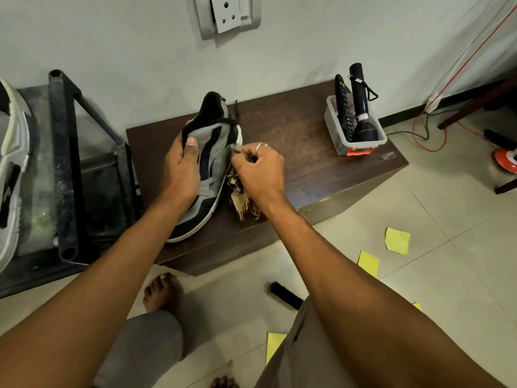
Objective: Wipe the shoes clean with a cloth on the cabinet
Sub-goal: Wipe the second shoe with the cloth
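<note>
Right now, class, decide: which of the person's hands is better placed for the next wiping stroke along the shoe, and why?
The right hand: it grips the cloth against the side of the shoe, near the sole. The left hand grips the upper, steadying the shoe on the cabinet.

Grey sneaker (215, 147) with black and navy panels, black laces and a white sole edge. Dark brown wood-grain cabinet (307, 169). Frayed cloth (242, 200), mottled brown and tan. Clear plastic tub (333, 121) with an orange-red handle. Black torch (362, 116) with a red-and-white label. Bright yellow paper scraps (397, 241) and a black brush (286, 295) on pale beige floor tiles (419, 275). Off-white wall (112, 51). A red wire (436, 79) against white fabric.
</note>
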